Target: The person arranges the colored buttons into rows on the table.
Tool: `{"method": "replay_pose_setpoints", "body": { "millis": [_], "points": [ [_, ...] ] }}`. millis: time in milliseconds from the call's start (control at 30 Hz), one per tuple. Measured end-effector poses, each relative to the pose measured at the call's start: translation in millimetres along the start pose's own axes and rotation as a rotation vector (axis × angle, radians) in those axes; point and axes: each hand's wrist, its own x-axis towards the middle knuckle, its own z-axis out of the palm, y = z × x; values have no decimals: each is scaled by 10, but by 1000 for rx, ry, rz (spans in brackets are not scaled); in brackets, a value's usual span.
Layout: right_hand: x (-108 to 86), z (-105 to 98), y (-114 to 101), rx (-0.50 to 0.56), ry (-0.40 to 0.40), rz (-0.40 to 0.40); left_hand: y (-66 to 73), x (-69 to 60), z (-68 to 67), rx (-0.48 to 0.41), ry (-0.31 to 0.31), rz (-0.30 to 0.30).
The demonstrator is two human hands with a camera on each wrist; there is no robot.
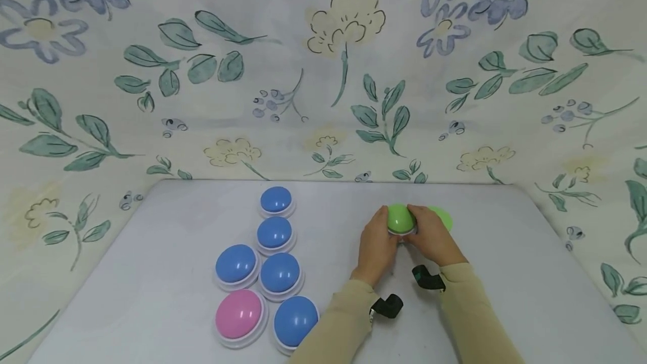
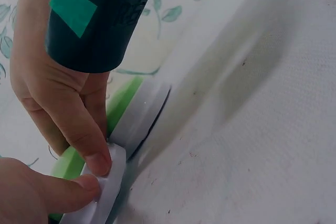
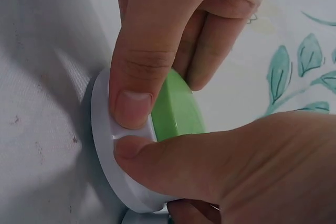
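Note:
Between both hands is a green dome-topped push button (image 1: 401, 219) on a white round base. My left hand (image 1: 376, 249) grips it from the left, its fingers round the side. From the right, my right hand (image 1: 429, 235) holds the same button. Both thumbs press the near rim of the white base (image 3: 123, 169), tips almost touching, as the right wrist view shows. Whether the base is off the table cannot be told. A second green button (image 1: 445, 217) lies just behind my right hand, partly hidden by it; its white base (image 2: 144, 111) shows in the left wrist view.
Left of my arms stand several blue dome buttons (image 1: 280, 272) on white bases, with a pink one (image 1: 238, 314) at the front left. My left sleeve partly covers the nearest blue button (image 1: 295, 322). A floral cloth (image 1: 328, 60) hangs behind the white table (image 1: 151, 274).

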Motion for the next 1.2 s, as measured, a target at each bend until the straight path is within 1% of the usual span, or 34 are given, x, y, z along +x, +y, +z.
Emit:
{"method": "replay_pose_setpoints", "body": {
  "millis": [100,233,533,700,900,1200],
  "points": [
    [7,12,-5,-28,6,-4,-4,8,0,7,2,4],
    [4,17,-26,-54,4,-6,-2,13,-4,16,-10,-5],
    [4,63,-57,-69,5,-22,-12,-18,-27,12,-1,-9],
    [5,84,-57,-81,-1,-10,-13,-16,-23,15,-4,-17],
    [-6,85,-72,-96,-12,5,-11,-20,-13,22,-7,-6],
    [-22,78,-73,-116,1,-19,-14,-9,-2,37,-34,-26]
  ]
}}
